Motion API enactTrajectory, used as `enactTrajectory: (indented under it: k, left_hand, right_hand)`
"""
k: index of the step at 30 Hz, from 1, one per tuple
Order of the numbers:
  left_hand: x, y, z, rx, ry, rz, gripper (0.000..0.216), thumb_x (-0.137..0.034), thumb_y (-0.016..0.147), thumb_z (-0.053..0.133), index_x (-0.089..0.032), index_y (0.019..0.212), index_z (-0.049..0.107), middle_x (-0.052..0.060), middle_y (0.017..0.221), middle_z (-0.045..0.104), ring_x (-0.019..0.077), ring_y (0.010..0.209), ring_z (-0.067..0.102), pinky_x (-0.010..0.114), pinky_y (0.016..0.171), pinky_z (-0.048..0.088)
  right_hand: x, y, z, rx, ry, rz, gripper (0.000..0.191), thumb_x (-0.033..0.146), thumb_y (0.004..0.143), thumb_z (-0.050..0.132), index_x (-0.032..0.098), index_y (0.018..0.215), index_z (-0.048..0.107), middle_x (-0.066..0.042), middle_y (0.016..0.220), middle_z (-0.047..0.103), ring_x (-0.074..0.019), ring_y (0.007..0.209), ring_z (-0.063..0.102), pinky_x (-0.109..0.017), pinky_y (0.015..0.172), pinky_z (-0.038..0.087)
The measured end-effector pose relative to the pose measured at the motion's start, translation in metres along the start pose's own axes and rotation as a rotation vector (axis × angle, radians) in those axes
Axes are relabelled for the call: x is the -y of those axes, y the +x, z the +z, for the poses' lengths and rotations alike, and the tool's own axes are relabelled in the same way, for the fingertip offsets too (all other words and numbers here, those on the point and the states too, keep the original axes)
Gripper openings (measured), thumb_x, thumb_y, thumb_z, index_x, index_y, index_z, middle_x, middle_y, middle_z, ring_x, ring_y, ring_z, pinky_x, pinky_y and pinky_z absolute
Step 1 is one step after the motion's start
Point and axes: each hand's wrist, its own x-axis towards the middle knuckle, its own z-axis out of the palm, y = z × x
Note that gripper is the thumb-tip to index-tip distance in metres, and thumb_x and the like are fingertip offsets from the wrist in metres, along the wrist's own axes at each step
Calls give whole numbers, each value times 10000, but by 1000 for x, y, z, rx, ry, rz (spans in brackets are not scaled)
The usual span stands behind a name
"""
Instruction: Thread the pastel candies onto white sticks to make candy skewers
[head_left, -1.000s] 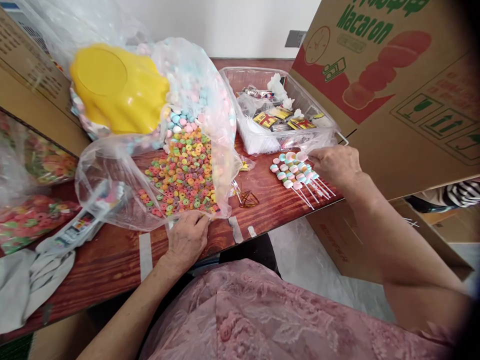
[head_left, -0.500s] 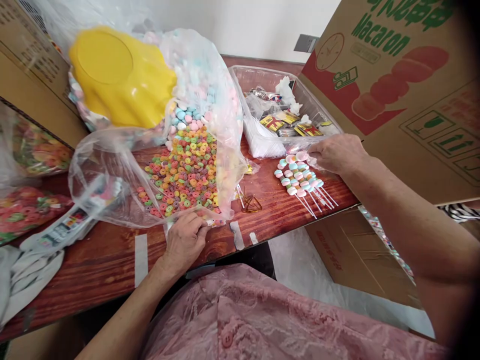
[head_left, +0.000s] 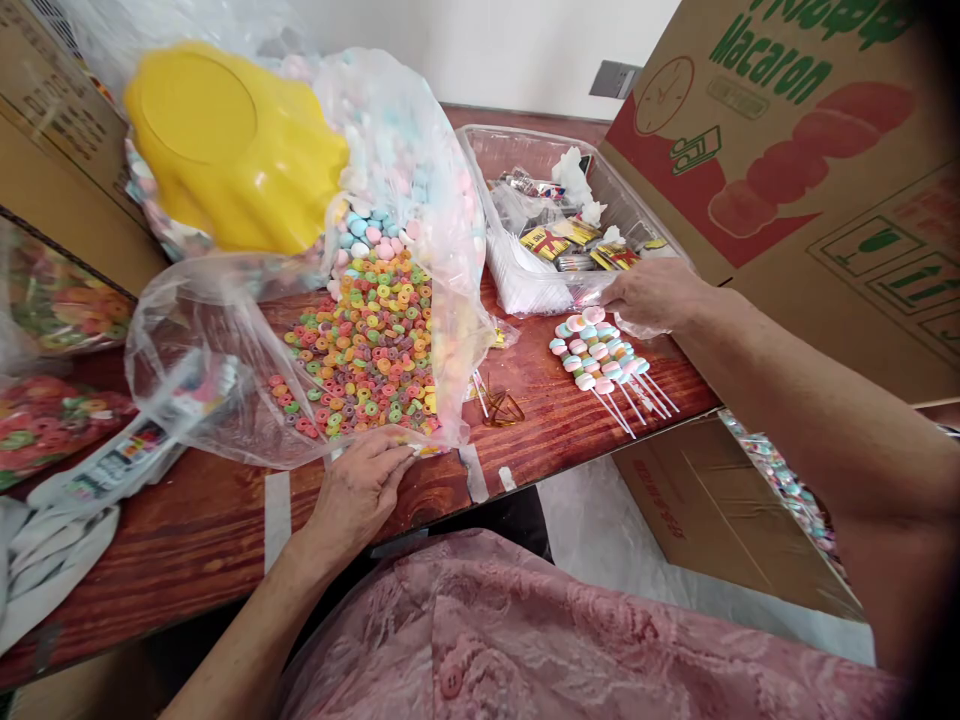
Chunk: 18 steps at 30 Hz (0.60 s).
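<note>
My left hand rests at the table's front edge beside the clear bag of candy rings. Its fingers are curled over the end of a small colourful wrapped piece, and what lies under them is hidden. On the right, my right hand is closed at the front corner of the clear plastic tray. Its fingertips are mostly hidden, and a bit of clear film shows beneath it. Just below and left of that hand lie several candy skewers in pastel colours, their white sticks pointing towards me.
A yellow scalloped bowl sits upside down on a big bag of pastel candies. Gold twist ties lie mid-table. A Macaron carton stands right; another carton and bagged rings are at left.
My right hand has shifted slightly left and up, off the top of the skewers towards the tray. My left hand stays almost in place; the view has shifted a little.
</note>
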Motion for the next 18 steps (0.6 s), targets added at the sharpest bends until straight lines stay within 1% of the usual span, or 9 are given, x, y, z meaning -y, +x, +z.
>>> enactTrajectory:
  k: [3, 6, 8, 10, 13, 15, 18]
  left_hand:
    - [1, 0, 2, -10, -8, -24, 197, -184, 954, 535, -165, 898, 723, 65, 883, 716, 215, 919, 685, 355, 823, 560]
    - [1, 1, 3, -30, -29, -63, 195, -193, 945, 552, -168, 834, 710, 51, 818, 699, 208, 899, 686, 353, 833, 558]
    - [-1, 2, 4, -34, -54, -88, 190, -192, 937, 565, -173, 805, 700, 49, 830, 705, 212, 950, 687, 351, 860, 556]
    - [-1, 3, 4, -39, -71, -107, 189, -193, 933, 575, -176, 786, 692, 47, 840, 713, 211, 963, 690, 351, 864, 557]
    - [-1, 3, 4, -50, -85, -103, 176, -203, 929, 591, -172, 795, 701, 48, 836, 721, 208, 931, 696, 350, 843, 563]
    - [1, 1, 3, -54, -90, -75, 154, -212, 928, 599, -170, 841, 719, 57, 865, 728, 209, 935, 695, 353, 840, 564]
    - [4, -2, 2, -62, -89, -36, 139, -221, 926, 607, -169, 918, 735, 73, 923, 728, 210, 948, 685, 359, 848, 561]
  right_hand:
    - [0, 14, -13, 70, -10, -47, 447, 361, 868, 499, 18, 675, 710, -6, 778, 749, 3, 723, 627, -227, 579, 226]
    - [3, 20, -22, 146, -27, -62, 391, 319, 860, 524, 17, 729, 734, 16, 718, 736, -6, 717, 616, -217, 604, 246]
    - [6, 19, -24, 170, -43, -59, 289, 260, 852, 585, 32, 822, 761, 6, 752, 750, -43, 772, 635, -226, 653, 279]
    - [10, 13, -24, 166, -62, -53, 222, 212, 859, 627, 61, 928, 774, -34, 881, 773, -103, 879, 657, -250, 714, 318]
    - [16, 0, -19, 132, -94, -25, 229, 191, 914, 598, 97, 1027, 774, -123, 1050, 759, -214, 1014, 661, -319, 799, 369]
    - [18, -10, -15, 112, -111, 0, 238, 182, 928, 575, 105, 1037, 773, -175, 1095, 741, -272, 1060, 655, -369, 832, 394]
    - [21, -22, -7, 85, -105, 41, 189, 132, 870, 620, 100, 963, 781, -219, 1073, 736, -319, 1057, 664, -406, 831, 422]
